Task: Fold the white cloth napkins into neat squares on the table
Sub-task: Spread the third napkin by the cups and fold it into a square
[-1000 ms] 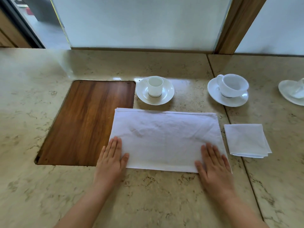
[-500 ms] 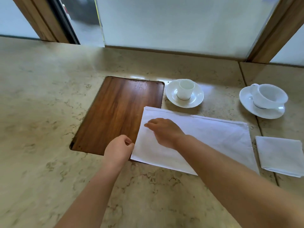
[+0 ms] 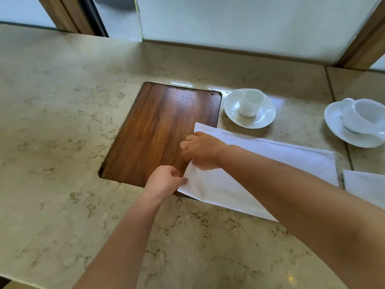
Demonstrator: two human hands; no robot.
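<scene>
Your left hand [image 3: 164, 181] and right hand [image 3: 201, 151] are both pinching the left edge of the white napkin [image 3: 260, 163], which is lying half-folded on the marble table [image 3: 62, 122], overlapping the wooden inset [image 3: 162, 130]

Wooden inset panel [image 3: 162, 130]; two white cups on saucers [image 3: 250, 109] [image 3: 358, 124] (both empty).
</scene>
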